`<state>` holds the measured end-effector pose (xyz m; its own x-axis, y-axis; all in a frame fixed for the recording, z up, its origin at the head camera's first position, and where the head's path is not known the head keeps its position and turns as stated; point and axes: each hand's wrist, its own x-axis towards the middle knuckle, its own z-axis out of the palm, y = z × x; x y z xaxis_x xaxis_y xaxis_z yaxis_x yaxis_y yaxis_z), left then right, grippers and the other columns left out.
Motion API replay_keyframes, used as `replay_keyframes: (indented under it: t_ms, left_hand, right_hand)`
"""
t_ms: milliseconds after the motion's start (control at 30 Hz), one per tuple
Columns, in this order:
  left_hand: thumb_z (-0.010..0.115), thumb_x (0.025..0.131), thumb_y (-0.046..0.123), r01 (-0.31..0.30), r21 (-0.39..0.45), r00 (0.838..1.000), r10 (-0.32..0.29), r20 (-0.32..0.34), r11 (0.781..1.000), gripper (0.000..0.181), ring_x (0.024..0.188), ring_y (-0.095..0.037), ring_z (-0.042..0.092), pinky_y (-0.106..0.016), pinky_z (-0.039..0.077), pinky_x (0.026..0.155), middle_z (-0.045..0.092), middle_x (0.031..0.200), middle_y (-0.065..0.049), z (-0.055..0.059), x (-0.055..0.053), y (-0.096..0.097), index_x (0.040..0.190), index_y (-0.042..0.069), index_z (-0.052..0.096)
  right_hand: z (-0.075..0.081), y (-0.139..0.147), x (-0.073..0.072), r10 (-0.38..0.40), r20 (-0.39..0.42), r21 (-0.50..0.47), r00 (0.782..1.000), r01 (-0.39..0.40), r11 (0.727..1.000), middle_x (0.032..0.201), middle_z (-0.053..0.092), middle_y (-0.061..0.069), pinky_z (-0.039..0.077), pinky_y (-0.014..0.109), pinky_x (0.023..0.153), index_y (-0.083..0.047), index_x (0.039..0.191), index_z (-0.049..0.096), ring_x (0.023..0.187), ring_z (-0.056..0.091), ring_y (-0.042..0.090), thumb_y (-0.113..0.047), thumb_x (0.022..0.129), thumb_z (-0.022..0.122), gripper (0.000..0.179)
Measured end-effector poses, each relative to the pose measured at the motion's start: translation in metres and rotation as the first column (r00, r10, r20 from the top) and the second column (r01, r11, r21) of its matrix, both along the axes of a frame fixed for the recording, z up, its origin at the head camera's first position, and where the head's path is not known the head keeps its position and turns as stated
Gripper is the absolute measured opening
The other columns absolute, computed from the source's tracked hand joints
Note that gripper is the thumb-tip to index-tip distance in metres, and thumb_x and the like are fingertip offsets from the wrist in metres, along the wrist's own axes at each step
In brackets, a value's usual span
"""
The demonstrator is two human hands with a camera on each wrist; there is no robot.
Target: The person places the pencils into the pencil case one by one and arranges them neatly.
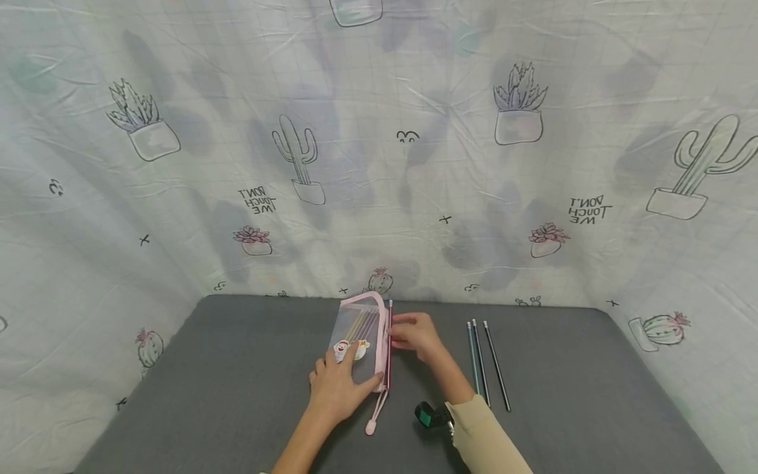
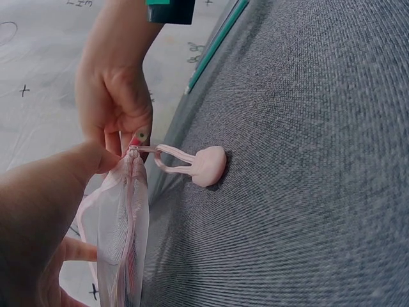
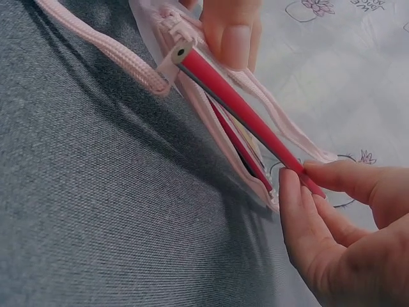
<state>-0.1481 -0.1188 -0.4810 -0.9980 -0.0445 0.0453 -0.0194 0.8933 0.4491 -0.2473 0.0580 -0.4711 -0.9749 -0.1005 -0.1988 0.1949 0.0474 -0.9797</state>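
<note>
We see the red pencil [image 1: 389,355] lying just to the left of our right hand [image 1: 416,336], its long axis running away from us, nearly parallel to the zipped side of the clear pouch [image 1: 381,349]. The white-tipped end points to the far side and the plain end comes back towards us. The right hand is the nearer one to it and pinches it between thumb and fingertips, on the outer side of the pouch. Our left hand [image 1: 337,388] lies with fingers spread over the pouch, its thumb on the pink edge near the zip pull [image 2: 209,166]. Well to the right, three loose pencils [image 1: 480,359] lie on the grey surface [image 1: 266,395], roughly lengthwise too

From the head view we cannot tell whether the zip is open; the right wrist view settles it, showing a parted slit with the inside pencils [image 3: 238,141] lying in it and the held pencil slanting over it, blunt end by the zip slider [image 3: 181,29]. Whether that end touches the slider, we cannot tell. The left wrist view alone shows our thumb close up, pressed by the zip's near end
</note>
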Motion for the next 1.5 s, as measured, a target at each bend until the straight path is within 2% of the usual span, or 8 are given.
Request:
replay_keyframes:
  t_ms: [367,733,933,1067,1200,1500]
  left_hand:
    - [0.073,0.086,0.066,0.0,0.003,1.0,0.0,0.003,1.0,0.087,0.122,-0.054,0.05,-0.072,0.04,0.097,0.05,0.14,-0.035,0.0,0.0,0.0,0.154,0.015,0.054]
    - [0.071,0.087,0.067,0.002,0.002,1.0,-0.002,0.021,1.0,0.087,0.121,-0.053,0.05,-0.072,0.04,0.097,0.05,0.138,-0.033,0.002,-0.001,-0.001,0.155,0.015,0.053]
    - [0.072,0.088,0.065,0.005,0.013,1.0,-0.005,0.015,1.0,0.086,0.124,-0.054,0.049,-0.072,0.039,0.098,0.049,0.14,-0.034,0.001,0.0,-0.001,0.155,0.015,0.053]
    - [0.072,0.088,0.065,0.006,0.009,1.0,-0.007,0.016,1.0,0.087,0.124,-0.054,0.05,-0.072,0.039,0.099,0.049,0.139,-0.034,0.001,0.0,-0.001,0.155,0.015,0.052]
    - [0.073,0.088,0.066,0.005,-0.002,1.0,-0.005,0.016,1.0,0.087,0.122,-0.053,0.05,-0.072,0.04,0.098,0.05,0.138,-0.033,0.001,0.0,-0.001,0.155,0.015,0.053]
    - [0.073,0.087,0.066,-0.005,-0.002,1.0,0.005,0.007,1.0,0.086,0.123,-0.053,0.05,-0.072,0.04,0.098,0.05,0.138,-0.033,-0.001,0.0,-0.001,0.154,0.015,0.053]
  right_hand:
    - [0.0,-0.004,-0.008,-0.038,0.019,-0.04,0.999,0.039,0.998,0.091,0.072,0.016,0.062,0.031,0.066,0.017,0.126,0.064,0.068,0.068,0.013,0.011,0.09,0.072,0.037]
    - [-0.008,-0.015,-0.004,-0.081,0.027,-0.096,0.996,0.083,0.992,0.089,0.072,0.015,0.062,0.03,0.065,0.019,0.127,0.062,0.065,0.068,0.013,0.013,0.091,0.07,0.038]
    - [-0.014,-0.022,-0.001,-0.091,-0.014,-0.122,0.996,0.089,0.989,0.092,0.071,0.019,0.061,0.029,0.061,0.021,0.126,0.061,0.066,0.069,0.015,0.012,0.09,0.067,0.038]
    - [-0.016,-0.027,0.001,-0.107,-0.03,-0.115,0.994,0.103,0.988,0.092,0.067,0.017,0.057,0.025,0.056,0.02,0.125,0.062,0.062,0.067,0.013,0.011,0.088,0.066,0.038]
    - [-0.017,-0.031,0.002,-0.129,-0.024,-0.108,0.991,0.125,0.986,0.086,0.064,0.012,0.055,0.022,0.052,0.02,0.124,0.063,0.058,0.064,0.011,0.012,0.088,0.064,0.037]
    - [-0.017,-0.032,0.002,-0.115,-0.033,-0.093,0.993,0.111,0.989,0.081,0.067,0.01,0.056,0.024,0.053,0.021,0.122,0.062,0.059,0.065,0.011,0.012,0.087,0.063,0.036]
